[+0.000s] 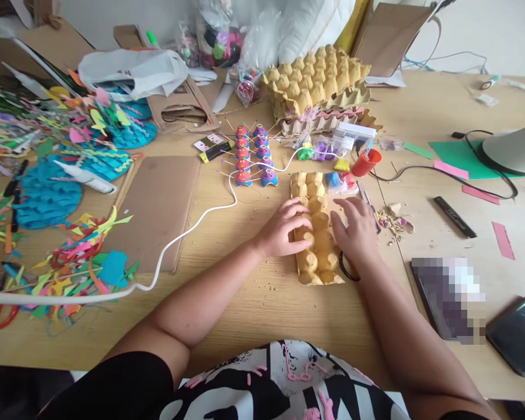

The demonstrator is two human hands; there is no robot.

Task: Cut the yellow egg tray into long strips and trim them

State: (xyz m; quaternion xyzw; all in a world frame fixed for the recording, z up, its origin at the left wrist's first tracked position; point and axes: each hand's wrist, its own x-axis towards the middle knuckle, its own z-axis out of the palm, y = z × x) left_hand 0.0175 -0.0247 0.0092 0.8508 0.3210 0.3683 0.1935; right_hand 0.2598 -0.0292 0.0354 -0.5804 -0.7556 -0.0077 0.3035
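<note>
A strip of yellow egg carton (318,260) lies on the table in front of me, cups upward in two rows. My left hand (285,228) rests on its left side, open, with the fingers spread across the cups. On the opposite side my right hand (355,226) is open beside the edge, thumb and fingers apart and slightly bent. Whether its fingertips touch the carton I cannot tell. A black loop (346,268) shows partly under my right wrist. Behind the carton are bags of blue and red clay (340,182) and a red cup (366,162).
Two painted carton strips (242,156) with sticks stand behind left. A white cable (192,228) crosses the table. Stacked egg trays (315,76) are at the back. Paper scraps (81,256) and cardboard (160,213) lie left; a phone (517,335) and wood shavings (396,224) right.
</note>
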